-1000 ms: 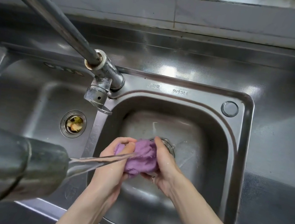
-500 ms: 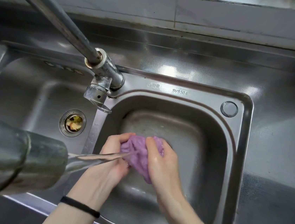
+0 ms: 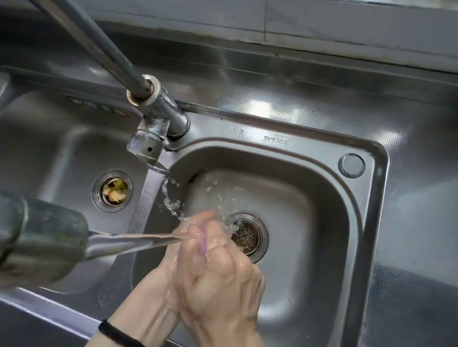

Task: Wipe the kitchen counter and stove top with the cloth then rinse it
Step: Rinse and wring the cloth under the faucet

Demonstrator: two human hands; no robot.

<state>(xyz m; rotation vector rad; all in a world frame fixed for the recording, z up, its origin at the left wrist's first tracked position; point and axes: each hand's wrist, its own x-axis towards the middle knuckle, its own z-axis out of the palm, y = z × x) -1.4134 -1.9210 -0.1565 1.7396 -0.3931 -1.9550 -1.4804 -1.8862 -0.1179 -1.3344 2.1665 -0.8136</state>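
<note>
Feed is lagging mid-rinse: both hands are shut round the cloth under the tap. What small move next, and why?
Probably open the grip a little and turn the cloth in the stream. Both hands, left and right, squeeze it so tightly that only a purple sliver shows, and water sprays off the fingers.

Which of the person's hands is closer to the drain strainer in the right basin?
Right. The right hand nearly overlaps the drain strainer; the left hand lies just beyond it, farther left.

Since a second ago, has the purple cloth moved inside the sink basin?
Yes. The cloth was a big open bundle beside the drain; now both hands squeeze it tight, just left of that drain, so only a sliver shows.
</note>
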